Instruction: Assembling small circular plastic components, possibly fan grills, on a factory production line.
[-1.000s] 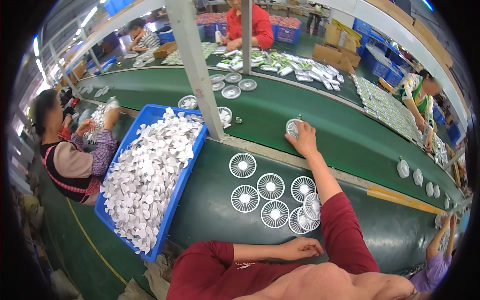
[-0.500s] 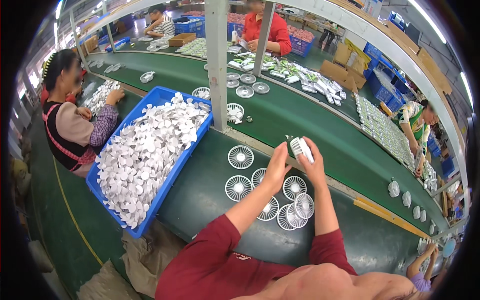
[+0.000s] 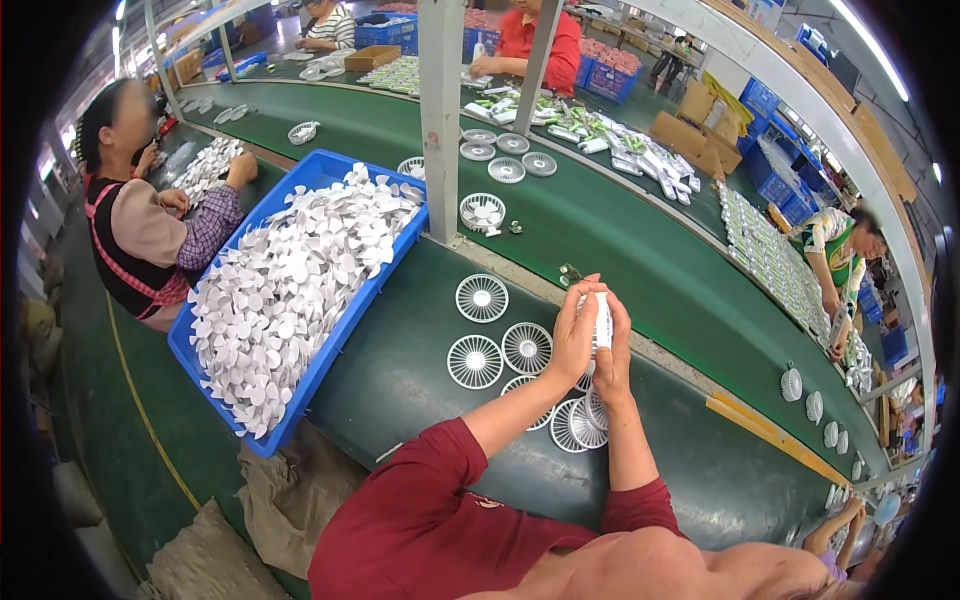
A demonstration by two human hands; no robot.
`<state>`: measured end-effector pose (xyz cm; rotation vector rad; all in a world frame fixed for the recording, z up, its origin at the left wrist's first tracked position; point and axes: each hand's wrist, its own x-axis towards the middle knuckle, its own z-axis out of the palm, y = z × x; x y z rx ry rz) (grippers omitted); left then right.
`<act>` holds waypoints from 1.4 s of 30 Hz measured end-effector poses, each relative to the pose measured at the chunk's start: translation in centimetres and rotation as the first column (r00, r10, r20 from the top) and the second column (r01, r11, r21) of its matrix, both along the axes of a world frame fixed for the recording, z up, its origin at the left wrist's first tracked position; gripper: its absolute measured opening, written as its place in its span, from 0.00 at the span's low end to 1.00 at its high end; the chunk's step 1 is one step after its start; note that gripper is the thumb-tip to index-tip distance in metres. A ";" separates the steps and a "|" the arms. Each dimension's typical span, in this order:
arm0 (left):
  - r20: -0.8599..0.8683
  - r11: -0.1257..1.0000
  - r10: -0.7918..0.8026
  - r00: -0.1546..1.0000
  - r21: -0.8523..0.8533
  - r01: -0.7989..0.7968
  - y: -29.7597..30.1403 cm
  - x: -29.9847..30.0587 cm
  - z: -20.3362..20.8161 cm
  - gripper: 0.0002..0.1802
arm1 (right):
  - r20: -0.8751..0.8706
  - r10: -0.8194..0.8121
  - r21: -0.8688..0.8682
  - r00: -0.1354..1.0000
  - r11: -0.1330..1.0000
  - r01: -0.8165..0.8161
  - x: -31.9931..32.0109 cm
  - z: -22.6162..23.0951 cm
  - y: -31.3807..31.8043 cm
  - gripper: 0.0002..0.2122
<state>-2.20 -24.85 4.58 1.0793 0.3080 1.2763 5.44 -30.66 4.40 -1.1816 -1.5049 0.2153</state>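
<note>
Between my two hands is a white ribbed fan housing (image 3: 603, 322), held up on edge above the table. My left hand (image 3: 572, 338) presses flat-fingered against its left side, and my right hand (image 3: 614, 362) closes on its right side. A small dark-green circuit board (image 3: 569, 274) pokes out by my left fingertips. Below and left of my hands lie several round white fan grilles (image 3: 475, 361), some overlapping and partly covered by my forearms.
Left of the grilles stands a blue crate (image 3: 330, 352) heaped with white fan blades (image 3: 290, 310). A white post (image 3: 440, 120) rises beside it. Beyond a ledge runs a green conveyor belt (image 3: 640, 290) carrying fan housings (image 3: 483, 211). Co-workers sit along the left and far sides.
My hands have come together around the fan housing, which has turned from tilted to on edge. My right hand has shifted left and nearer. The view has moved slightly.
</note>
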 end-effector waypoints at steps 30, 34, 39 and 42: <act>-0.497 0.595 0.601 0.626 0.801 0.066 13.2 0.2 -1.5 0.24 | 0.475 -0.746 0.009 0.466 0.534 0.845 15.2 -3.4 -4.4 0.26; -0.608 0.527 0.749 0.264 0.787 0.319 20.6 1.9 -1.4 0.30 | 0.358 -0.294 -0.315 0.886 0.855 0.411 8.1 -2.4 -5.8 0.29; -0.745 0.695 0.658 -0.107 0.546 0.467 25.3 2.7 -2.2 0.15 | 0.519 -0.138 -0.385 0.844 0.843 0.375 3.2 -3.8 -4.4 0.32; -0.650 0.569 0.759 -0.023 0.646 0.509 24.2 1.9 -2.6 0.15 | 0.575 -0.112 -0.484 0.810 0.752 0.447 3.2 -3.2 -4.0 0.30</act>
